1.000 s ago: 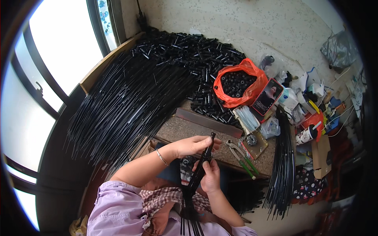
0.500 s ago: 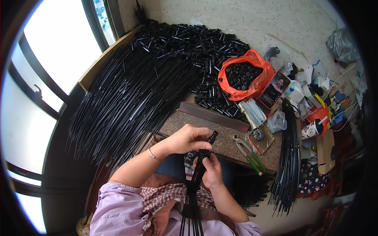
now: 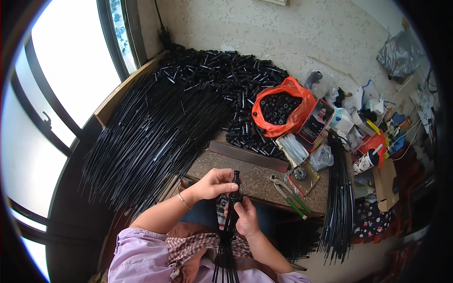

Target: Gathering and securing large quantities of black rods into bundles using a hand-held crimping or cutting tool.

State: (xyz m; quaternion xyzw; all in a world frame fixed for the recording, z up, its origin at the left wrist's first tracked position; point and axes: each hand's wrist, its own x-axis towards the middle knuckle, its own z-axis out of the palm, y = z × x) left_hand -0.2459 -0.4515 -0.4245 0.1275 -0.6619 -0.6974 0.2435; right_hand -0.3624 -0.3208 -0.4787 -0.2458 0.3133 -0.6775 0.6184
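A black plastic tube (image 3: 236, 178) with thin black rods (image 3: 225, 262) hanging from its lower end is held upright before my body. My left hand (image 3: 216, 183) pinches it just below its narrow top, thumb and fingers closed. Lower down, my right hand (image 3: 246, 218) wraps the same piece, with the thumb pressed along its side. How the rods sit inside the tube is hidden. Beyond my hands lies a long dark metal bar (image 3: 247, 156) on the speckled tabletop (image 3: 226, 165). Pliers with green handles (image 3: 289, 196) rest to the right.
Many black rods (image 3: 151, 141) spread at left below a heap of black tubes (image 3: 212, 68). A red plastic bag (image 3: 262, 123) holds small black notched rings. Beside it are a phone (image 3: 316, 121), clear sticks (image 3: 293, 148) and a patterned cup (image 3: 363, 163). More rods (image 3: 337, 207) hang over the right edge.
My view has tilted, so the table items appear lower and slightly left. Both hands still hold the tube, which has gone from leaning right to nearly upright.
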